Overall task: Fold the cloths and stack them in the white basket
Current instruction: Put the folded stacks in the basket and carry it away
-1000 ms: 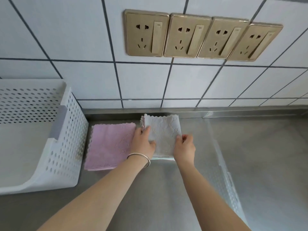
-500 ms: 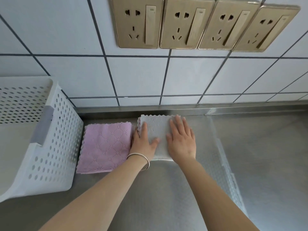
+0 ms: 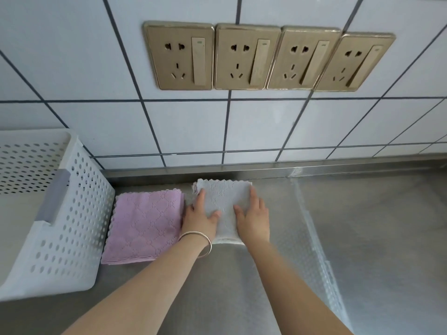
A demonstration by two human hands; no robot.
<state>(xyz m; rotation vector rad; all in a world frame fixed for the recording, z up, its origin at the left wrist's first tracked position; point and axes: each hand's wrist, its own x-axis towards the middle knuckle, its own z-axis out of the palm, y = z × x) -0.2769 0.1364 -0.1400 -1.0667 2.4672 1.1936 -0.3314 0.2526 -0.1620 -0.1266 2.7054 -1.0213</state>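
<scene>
Head view has both your hands down on the folded grey cloth, which lies on the steel tabletop close to the back ledge under the tiled wall. Your left hand presses flat along the cloth's left edge, fingers straight and pointing toward the wall, thumb spread inward across the fabric. Your right hand does the same on the right edge, fingers extended, thumb reaching toward the middle. Neither hand curls around anything; both lie open, palms down, and a strip of grey cloth shows between them. The cloth's scalloped far edge sticks out past your fingertips, and its near folded edge peeks out by your wrists. A silver bangle sits on your left wrist.

Just left of your left hand, the folded pink cloth lies flat on the tabletop, very near the grey one, and you touch no part of it. Left of that, right beside it, stands the white basket, perforated sides, grey handle insert at its rim; nothing of the cloths shows inside it. Up on the wall, four gold sockets run in a row above your hands.
</scene>
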